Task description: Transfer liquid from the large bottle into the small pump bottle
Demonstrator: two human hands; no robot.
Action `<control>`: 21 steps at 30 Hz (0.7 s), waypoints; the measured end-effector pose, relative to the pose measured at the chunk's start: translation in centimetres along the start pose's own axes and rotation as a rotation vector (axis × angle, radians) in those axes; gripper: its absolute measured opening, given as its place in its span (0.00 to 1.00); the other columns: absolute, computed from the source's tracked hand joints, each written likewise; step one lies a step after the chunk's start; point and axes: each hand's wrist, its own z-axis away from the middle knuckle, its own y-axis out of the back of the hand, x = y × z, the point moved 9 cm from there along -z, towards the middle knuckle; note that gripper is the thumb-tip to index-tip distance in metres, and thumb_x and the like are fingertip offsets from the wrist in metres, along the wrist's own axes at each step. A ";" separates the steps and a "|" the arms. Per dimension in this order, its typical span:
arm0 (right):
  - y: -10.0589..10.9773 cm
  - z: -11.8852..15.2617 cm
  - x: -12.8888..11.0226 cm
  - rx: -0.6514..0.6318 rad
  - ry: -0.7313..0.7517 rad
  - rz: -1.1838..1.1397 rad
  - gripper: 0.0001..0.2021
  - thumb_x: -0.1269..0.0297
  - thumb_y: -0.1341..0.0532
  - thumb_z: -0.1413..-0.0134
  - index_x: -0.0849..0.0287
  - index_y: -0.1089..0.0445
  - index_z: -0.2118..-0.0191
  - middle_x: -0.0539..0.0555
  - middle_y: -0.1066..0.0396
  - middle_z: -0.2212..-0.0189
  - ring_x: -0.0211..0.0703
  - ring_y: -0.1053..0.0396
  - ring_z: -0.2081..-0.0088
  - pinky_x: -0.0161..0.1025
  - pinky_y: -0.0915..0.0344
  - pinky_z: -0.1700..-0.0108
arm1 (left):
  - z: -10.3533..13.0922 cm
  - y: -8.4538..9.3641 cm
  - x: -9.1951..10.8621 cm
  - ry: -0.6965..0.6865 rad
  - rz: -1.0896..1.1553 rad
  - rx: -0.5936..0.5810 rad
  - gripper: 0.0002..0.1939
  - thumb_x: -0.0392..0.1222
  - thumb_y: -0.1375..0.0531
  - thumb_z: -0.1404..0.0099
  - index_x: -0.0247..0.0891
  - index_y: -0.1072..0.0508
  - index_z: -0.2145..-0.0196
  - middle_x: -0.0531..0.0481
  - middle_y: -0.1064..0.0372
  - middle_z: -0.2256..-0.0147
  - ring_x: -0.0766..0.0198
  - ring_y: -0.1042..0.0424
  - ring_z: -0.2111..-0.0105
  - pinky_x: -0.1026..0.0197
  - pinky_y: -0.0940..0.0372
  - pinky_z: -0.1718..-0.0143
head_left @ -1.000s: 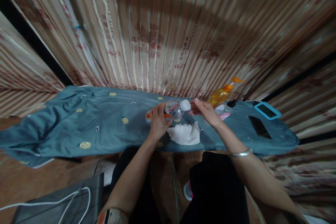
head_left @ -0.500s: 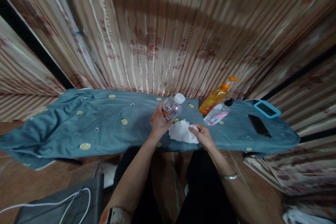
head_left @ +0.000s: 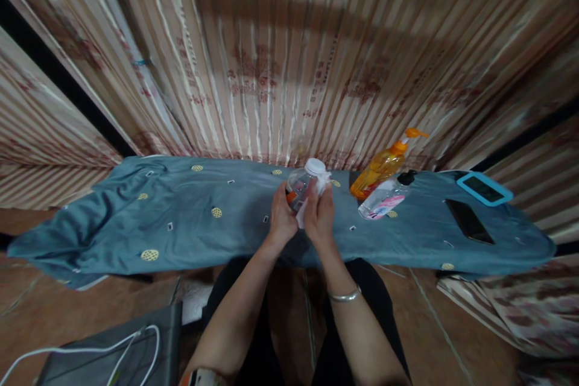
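Observation:
My left hand [head_left: 283, 217] is closed round the left side of a clear plastic bottle [head_left: 297, 181] with a white cap [head_left: 315, 166] and an orange label patch. The bottle is held above the cloth-covered table, tilted a little to the right. My right hand [head_left: 320, 211] is closed on a white tissue [head_left: 324, 180] and presses it against the bottle's right side, near the cap. Much of the tissue and the bottle's lower part are hidden behind my hands.
An orange pump bottle [head_left: 378, 170] and a clear bottle with a black top [head_left: 385, 198] stand to the right. Beyond them lie a dark phone [head_left: 468, 221] and a blue-framed device [head_left: 485, 187]. A teal patterned cloth [head_left: 244, 223] covers the table; a striped curtain [head_left: 271, 72] hangs behind.
My right hand has lifted the tissue off the table and brought it left and up against the bottle. The left hand still holds the bottle. The view has shifted slightly.

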 end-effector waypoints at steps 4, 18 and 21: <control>2.1 -3.8 2.1 -0.154 -0.150 -0.146 0.31 0.41 0.59 0.41 0.62 0.34 0.51 0.61 0.27 0.59 0.50 0.28 0.56 0.45 0.30 0.56 | 0.6 -1.0 1.2 0.014 0.037 -0.144 0.40 0.35 0.31 0.58 0.39 0.40 0.48 0.46 0.28 0.55 0.53 0.26 0.56 0.52 0.31 0.55; 1.0 -6.8 1.4 -0.470 -0.397 -0.569 0.28 0.37 0.39 0.57 0.61 0.26 0.64 0.56 0.24 0.70 0.49 0.26 0.67 0.43 0.29 0.64 | 1.9 -3.2 3.0 0.044 0.276 -0.326 0.39 0.37 0.30 0.59 0.38 0.37 0.49 0.46 0.28 0.53 0.54 0.28 0.54 0.52 0.35 0.49; 3.3 -4.2 0.5 -0.113 -0.107 -0.455 0.28 0.44 0.43 0.47 0.60 0.35 0.48 0.57 0.27 0.54 0.47 0.28 0.54 0.43 0.32 0.51 | 1.0 -2.5 2.1 0.055 0.272 -0.207 0.41 0.37 0.30 0.59 0.37 0.39 0.47 0.44 0.30 0.51 0.53 0.28 0.53 0.52 0.35 0.49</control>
